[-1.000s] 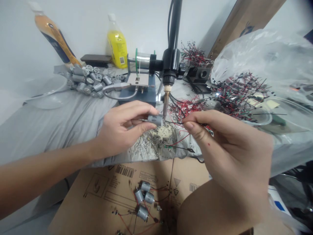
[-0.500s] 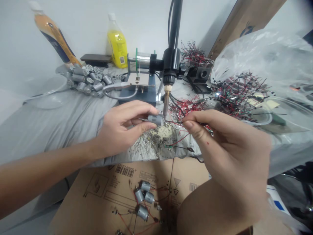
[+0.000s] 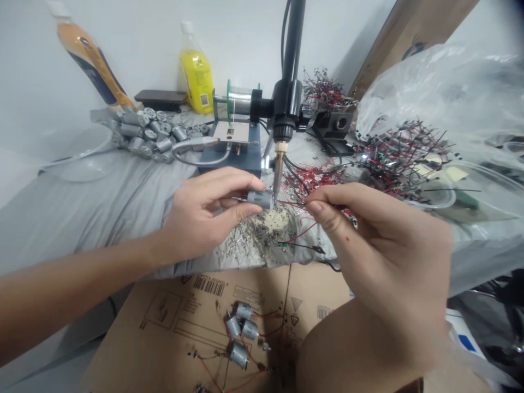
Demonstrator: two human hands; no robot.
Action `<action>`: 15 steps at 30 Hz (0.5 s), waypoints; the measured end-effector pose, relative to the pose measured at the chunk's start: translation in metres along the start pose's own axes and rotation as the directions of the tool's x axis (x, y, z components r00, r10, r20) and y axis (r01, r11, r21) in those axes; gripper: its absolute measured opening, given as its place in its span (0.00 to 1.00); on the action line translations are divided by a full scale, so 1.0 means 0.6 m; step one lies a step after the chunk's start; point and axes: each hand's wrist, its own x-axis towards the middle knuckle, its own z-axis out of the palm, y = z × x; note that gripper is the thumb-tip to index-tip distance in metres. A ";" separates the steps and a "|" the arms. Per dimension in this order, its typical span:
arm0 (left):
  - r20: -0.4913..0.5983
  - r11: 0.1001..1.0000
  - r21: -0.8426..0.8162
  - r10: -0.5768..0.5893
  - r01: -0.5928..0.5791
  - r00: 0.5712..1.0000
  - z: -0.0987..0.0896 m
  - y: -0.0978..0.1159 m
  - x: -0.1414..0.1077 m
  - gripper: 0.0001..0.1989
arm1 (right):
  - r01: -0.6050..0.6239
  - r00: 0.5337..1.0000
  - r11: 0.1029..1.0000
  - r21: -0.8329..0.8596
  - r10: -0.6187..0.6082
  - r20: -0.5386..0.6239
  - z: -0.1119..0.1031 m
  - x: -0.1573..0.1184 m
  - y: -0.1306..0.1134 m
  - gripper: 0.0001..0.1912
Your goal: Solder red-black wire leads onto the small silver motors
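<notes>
Between the thumb and fingers of my left hand [image 3: 208, 213] is a small grey electric motor [image 3: 259, 200], lying sideways with its end facing right. The tip of a mounted soldering iron [image 3: 279, 169] points down at that end; whether it touches is too small to tell. My right hand [image 3: 376, 256] pinches a thin dark wire [image 3: 292, 203] that runs left to the motor's end. Below the motor, solder bits [image 3: 266, 232] cover the bench. A red wire [image 3: 303, 233] hangs down to a small green board [image 3: 283, 244].
A solder spool [image 3: 241, 101] sits on the feeder behind. Piled motors [image 3: 147, 134] lie back left, near two bottles. Tangled red and black wires [image 3: 401, 158] and a plastic bag [image 3: 442, 93] fill the right. Several wired motors [image 3: 238, 355] rest on cardboard [image 3: 164, 349] below.
Both hands, the motor and the wire stay almost still. The plastic bag at the right has shifted shape slightly.
</notes>
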 end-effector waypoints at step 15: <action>0.004 1.000 0.003 -0.008 0.008 1.000 -0.001 -0.001 -0.001 0.10 | -0.007 1.000 1.000 -0.009 0.007 -0.024 0.002 0.002 0.000 0.03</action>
